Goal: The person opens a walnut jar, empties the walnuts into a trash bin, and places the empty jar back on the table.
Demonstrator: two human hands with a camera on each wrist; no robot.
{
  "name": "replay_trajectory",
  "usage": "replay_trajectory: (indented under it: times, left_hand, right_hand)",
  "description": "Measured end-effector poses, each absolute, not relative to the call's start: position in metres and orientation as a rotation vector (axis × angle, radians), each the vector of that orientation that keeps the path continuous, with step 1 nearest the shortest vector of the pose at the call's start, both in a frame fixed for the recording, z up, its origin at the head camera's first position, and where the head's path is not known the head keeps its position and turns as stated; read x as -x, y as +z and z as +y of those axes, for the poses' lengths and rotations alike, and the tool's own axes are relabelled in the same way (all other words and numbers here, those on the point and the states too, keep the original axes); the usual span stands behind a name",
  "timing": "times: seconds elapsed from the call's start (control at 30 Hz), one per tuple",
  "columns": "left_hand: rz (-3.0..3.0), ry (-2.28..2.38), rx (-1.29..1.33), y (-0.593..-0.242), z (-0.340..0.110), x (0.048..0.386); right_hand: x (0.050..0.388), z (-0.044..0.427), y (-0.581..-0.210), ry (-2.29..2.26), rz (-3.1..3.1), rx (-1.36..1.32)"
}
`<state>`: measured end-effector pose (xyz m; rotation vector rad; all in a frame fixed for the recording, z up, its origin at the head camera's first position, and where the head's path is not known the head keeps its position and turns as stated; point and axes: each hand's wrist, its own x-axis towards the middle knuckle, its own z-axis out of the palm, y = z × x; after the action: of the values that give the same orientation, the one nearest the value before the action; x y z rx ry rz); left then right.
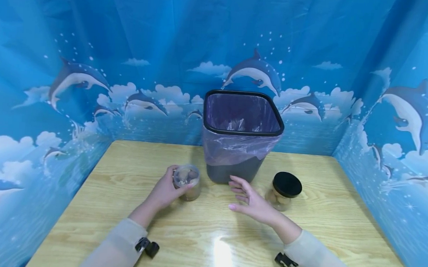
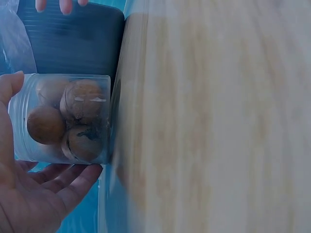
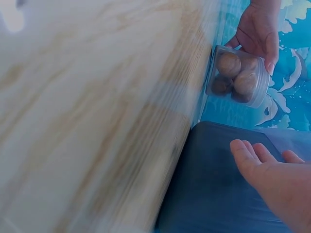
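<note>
My left hand [image 1: 165,190] grips a clear, lidless plastic jar [image 1: 192,193], thumb on the near side and fingers around the far side. Several round brown nut-like balls [image 2: 46,125] lie inside; in the left wrist view one has a dark, broken-looking patch. The jar's base is at or just over the tabletop; I cannot tell whether it touches. To the right, my right hand [image 1: 254,206] hovers above the table with fingers spread and slightly bent, holding nothing. It is in front of the bin and just left of a second jar [image 1: 282,194] with a black lid [image 1: 287,184].
A dark grey bin [image 1: 230,171] lined with a translucent purple bag [image 1: 235,146] stands at the table's back middle, its black rim [image 1: 242,132] facing up. The wood-grain table [image 1: 188,240] is enclosed by blue dolphin-print curtains [image 1: 150,35] behind and on both sides.
</note>
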<state>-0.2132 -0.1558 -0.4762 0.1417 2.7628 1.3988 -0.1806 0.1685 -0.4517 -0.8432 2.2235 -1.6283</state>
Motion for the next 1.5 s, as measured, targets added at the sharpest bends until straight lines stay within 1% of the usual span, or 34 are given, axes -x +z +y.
replay_trajectory:
  times: [0.4,1.07,1.5]
  left_hand:
    - [2.745,1.433,-0.179,-0.474,-0.147,0.206]
    - [2.722,1.506,-0.270,-0.461,-0.131,0.194]
    - [2.691,1.551,-0.295,-0.453,-0.122,0.186]
  right_hand:
    - [0.182,0.165,-0.450,-1.620,2.190,0.858]
    - [0.188,0.158,-0.451,-1.598,2.182,0.894]
    - [0.191,0.149,-0.449,-1.617,2.193,0.853]
